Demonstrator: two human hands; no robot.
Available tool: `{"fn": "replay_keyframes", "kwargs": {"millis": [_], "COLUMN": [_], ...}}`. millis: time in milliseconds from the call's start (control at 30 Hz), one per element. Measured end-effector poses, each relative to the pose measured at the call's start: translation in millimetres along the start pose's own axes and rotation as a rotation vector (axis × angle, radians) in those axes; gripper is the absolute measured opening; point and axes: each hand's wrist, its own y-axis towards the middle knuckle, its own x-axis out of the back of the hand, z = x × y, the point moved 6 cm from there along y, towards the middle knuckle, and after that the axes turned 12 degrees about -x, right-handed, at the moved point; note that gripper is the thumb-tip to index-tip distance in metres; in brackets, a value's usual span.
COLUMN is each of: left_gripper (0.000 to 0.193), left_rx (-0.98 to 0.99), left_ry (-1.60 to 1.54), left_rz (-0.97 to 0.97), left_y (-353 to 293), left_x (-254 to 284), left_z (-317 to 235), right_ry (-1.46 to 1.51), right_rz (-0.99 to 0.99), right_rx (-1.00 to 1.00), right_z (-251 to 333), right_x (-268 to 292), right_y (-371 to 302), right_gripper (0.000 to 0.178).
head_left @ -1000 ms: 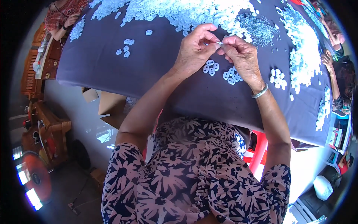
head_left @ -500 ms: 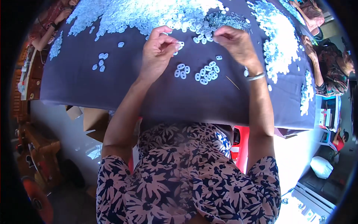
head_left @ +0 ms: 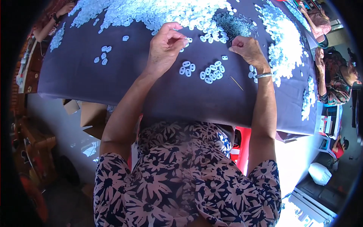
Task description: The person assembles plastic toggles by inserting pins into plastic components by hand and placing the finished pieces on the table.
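The left hand (head_left: 165,49) is raised over the tabletop (head_left: 159,100), with its palm turned inward and the index finger arched. A small, pale, rounded piece (head_left: 189,39) is pinched in its fingers, projecting rightward from the thumb tip. The right hand (head_left: 248,50) is held just below the heap of thin dark slivers (head_left: 235,25), fingers curled inward; whether anything is gripped there cannot be told.

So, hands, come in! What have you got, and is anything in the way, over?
Left hand: pinching a white piece. Right hand: by the dark pins, can't tell if holding one. Stick on the cloth, touching neither hand.
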Motion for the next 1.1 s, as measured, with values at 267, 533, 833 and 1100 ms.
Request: {"fn": "replay_keyframes", "kwargs": {"millis": [267,533,833,1100], "left_gripper": [0.032,0.034,0.033,0.034], "left_rx": [-0.004,-0.002,-0.021,-0.044], "left_ry": [0.081,0.073,0.081,0.028], "left_rz": [0.032,0.053,0.067,0.072], "left_y": [-3.3,0.8,-0.8,-6.1], "left_x": [1.6,-1.5,-2.4,-9.9], "left_z": [1.7,3.7,1.8,1.6], "right_ry": [0.238,0.142,0.478,0.725], "right_rz": [0.153,0.102,0.126,0.274], "right_rx": [-0.062,0.072,0.044,0.158], "right_z": [-7.5,2.9,3.2,47.1], "right_x": [-5.7,-10.8,-7.9,-35.8], "right_y": [4.0,2.6,4.4,-10.6], "right_gripper": [0.013,0.015,0.007,0.013]}}
